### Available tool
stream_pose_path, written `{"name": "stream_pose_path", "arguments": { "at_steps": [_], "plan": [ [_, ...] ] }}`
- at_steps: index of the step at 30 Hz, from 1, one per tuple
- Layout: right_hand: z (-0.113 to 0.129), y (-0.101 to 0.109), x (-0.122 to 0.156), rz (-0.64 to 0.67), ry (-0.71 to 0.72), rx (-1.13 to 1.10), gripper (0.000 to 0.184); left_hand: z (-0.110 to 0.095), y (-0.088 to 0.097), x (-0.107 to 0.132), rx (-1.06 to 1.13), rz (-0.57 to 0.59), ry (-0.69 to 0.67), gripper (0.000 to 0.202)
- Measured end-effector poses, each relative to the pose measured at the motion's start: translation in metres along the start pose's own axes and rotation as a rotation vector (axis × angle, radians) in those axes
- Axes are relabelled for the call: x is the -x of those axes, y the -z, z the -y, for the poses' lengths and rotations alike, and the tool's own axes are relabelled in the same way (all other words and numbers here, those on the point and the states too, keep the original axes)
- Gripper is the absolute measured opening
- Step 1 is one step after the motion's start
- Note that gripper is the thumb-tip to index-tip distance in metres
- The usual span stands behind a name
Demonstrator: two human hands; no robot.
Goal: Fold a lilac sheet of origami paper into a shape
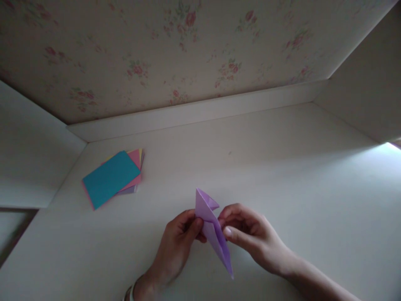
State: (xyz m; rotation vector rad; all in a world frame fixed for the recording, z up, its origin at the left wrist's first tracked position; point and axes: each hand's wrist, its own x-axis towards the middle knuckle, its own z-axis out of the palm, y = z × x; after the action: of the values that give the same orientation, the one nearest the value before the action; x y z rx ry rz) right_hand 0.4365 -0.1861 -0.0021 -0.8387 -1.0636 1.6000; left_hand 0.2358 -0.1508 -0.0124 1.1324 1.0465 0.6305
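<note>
A folded piece of purple origami paper [212, 232] is held above the white table, its pointed ends toward the top and bottom of the view. My left hand [179, 236] pinches its left edge, with the thumb on the near face and the fingers behind. On the right side, my right hand [247, 234] has its thumb and curled fingers at the paper's open edge, closed on it. A small triangular flap sticks out at the upper right of the paper. The fingertips behind the paper are partly hidden.
A fanned stack of coloured paper [111, 179], blue on top with pink, yellow and purple below, lies at the left of the white table [282, 167]. White panels [28, 154] bound the sides. Floral wallpaper [200, 50] covers the back wall above a ledge.
</note>
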Motion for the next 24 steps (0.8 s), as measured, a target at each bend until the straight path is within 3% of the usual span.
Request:
{"name": "stream_pose_path", "arguments": {
  "at_steps": [11, 24],
  "plan": [
    [0.0, 0.0001, -0.0022, -0.002, -0.109, -0.047, 0.012, 0.0025, 0.0007, -0.0033, 0.136, 0.009, 0.039, 0.035],
    [0.002, 0.002, -0.0032, 0.009, -0.193, -0.088, 0.014, 0.0024, 0.0003, -0.003, 0.142, 0.012, 0.078, 0.034]
  ]
}}
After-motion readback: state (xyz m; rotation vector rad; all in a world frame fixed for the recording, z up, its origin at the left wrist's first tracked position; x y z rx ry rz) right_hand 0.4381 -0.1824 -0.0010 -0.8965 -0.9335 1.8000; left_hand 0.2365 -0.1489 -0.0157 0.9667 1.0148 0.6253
